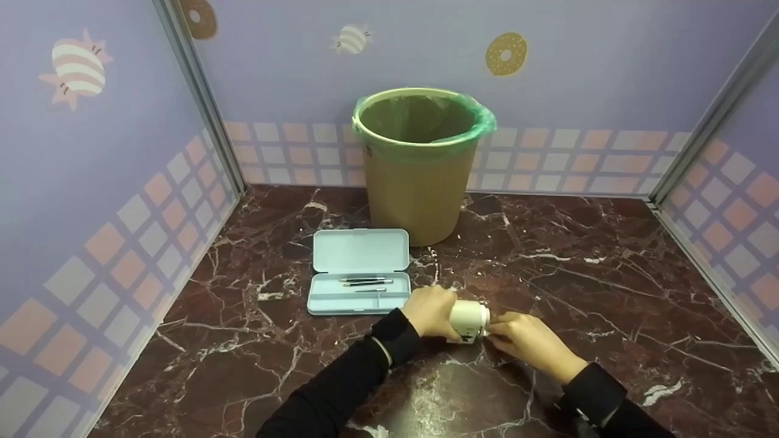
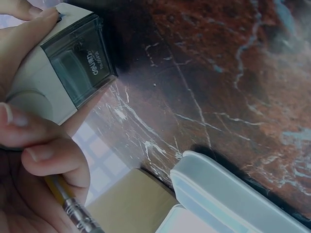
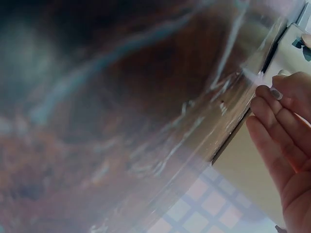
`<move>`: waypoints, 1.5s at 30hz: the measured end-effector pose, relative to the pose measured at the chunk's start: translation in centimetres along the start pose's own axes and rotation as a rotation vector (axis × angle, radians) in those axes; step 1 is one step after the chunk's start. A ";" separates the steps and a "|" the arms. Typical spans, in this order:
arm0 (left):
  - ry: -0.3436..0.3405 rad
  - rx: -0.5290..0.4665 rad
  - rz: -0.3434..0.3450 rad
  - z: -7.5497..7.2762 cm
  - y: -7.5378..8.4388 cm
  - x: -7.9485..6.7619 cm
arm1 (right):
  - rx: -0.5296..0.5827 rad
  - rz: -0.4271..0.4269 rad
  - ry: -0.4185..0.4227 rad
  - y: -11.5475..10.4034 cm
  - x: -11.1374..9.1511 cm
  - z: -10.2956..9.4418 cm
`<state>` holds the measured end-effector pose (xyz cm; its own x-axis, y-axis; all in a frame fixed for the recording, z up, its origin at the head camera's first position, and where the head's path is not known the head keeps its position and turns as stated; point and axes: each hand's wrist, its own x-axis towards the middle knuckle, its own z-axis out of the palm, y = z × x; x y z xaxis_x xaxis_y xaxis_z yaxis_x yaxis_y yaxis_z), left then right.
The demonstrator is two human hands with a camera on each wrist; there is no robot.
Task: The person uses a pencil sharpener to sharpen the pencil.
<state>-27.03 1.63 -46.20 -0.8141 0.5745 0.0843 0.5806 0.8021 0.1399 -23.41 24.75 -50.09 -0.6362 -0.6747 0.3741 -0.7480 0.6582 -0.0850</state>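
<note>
A white pencil sharpener [image 1: 467,321] with a clear shavings drawer [image 2: 80,68] lies low over the table. My left hand [image 1: 431,311] grips its left end. A yellow pencil [image 2: 60,189] with a silver ferrule sticks out of the curled fingers of that hand; its other end is hidden. At the sharpener's right end, my right hand [image 1: 528,342] pinches a small light-coloured knob [image 3: 275,93], apparently the crank handle, between thumb and forefinger. The other fingers of that hand are fairly straight.
An opened pale-blue pencil case [image 1: 360,238] with several thin pencil-like items [image 1: 368,281] lies behind my left hand. Behind it stands a tan bin [image 1: 420,188] with a green liner. Patterned panels [image 1: 292,61] border the dark marbled table [image 1: 255,359].
</note>
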 end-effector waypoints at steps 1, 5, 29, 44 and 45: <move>0.002 0.000 0.001 0.0 0.0 0.0 | 0.004 -0.002 0.001 0.0 0.0 0.0; 0.008 -0.002 0.003 -0.1 0.1 0.1 | 0.039 -0.017 0.019 -0.1 -0.3 -0.2; -0.021 0.013 -0.036 -0.2 0.4 0.2 | 0.241 -0.068 0.078 -0.7 -0.6 -1.9; -0.067 0.033 -0.026 -0.5 0.3 0.6 | 0.195 -0.144 0.157 -1.2 0.0 -5.2; -0.071 0.031 -0.020 -0.5 0.3 0.5 | 0.181 -0.144 0.156 -1.2 0.1 -5.3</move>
<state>-27.33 2.07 -45.64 -0.8233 0.5675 0.0110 0.5651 0.8177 0.1098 -21.57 25.73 -45.04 -0.4945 -0.6884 0.5307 -0.8592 0.4791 -0.1792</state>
